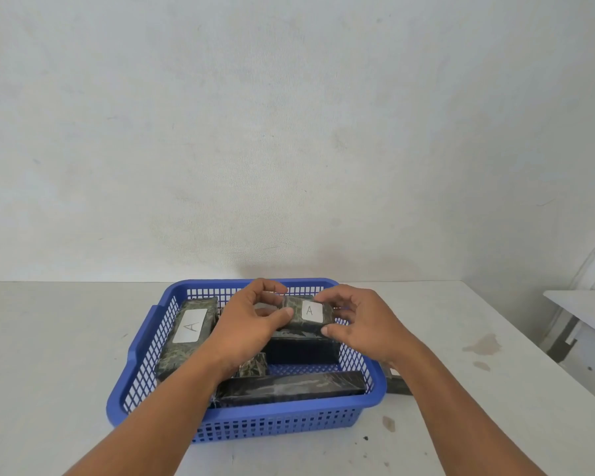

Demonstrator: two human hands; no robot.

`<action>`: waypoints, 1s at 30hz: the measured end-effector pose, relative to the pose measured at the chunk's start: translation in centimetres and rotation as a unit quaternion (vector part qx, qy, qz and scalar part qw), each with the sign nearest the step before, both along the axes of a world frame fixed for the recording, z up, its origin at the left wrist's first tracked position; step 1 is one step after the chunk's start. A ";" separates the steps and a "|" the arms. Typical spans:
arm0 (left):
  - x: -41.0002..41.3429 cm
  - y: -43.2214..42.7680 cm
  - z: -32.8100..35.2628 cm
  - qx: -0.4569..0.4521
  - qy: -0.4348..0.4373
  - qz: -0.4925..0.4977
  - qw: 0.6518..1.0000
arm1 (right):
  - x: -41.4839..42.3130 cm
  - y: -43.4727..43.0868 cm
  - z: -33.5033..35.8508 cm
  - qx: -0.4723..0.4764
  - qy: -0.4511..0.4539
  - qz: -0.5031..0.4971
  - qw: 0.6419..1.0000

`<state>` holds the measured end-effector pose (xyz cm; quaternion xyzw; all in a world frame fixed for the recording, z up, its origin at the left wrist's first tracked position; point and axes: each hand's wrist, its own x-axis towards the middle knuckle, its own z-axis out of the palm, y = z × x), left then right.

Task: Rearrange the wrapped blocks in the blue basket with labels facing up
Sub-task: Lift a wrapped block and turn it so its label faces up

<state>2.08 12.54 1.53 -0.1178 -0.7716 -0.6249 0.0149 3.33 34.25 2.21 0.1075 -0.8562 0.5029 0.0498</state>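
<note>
Left of both hands, a long wrapped block (189, 334) lies along the left wall of the blue basket (248, 412), its white label (190, 325) marked "A" facing up. The left hand (251, 324) pinches the near-left end of a small wrapped block (306, 312), thumb in front and fingers curled over the back. That block sits between the two hands, above the basket's middle, with its "A" label up. Beneath it rests a dark block (301, 350), and nearer the person a long dark block (291, 386) lies across the basket's front. The right hand (361, 324) grips the small block's right end, thumb below, fingers on top. Behind the right wrist, another block (397, 384) lies on the white table (49, 355) just outside the basket.
</note>
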 end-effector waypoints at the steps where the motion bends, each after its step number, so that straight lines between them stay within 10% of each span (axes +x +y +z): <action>1: 0.0 0.0 -0.1 -0.022 -0.001 0.002 1.000 | 0.0 0.2 0.3 0.070 0.009 0.008 0.997; 14: -0.5 -0.4 -0.9 -0.135 0.035 0.127 0.982 | 0.0 -0.7 2.5 0.479 -0.026 0.085 0.874; 30: -0.9 -1.0 -1.1 -0.146 0.036 0.166 0.975 | -0.8 -1.8 1.3 0.595 -0.001 0.130 0.793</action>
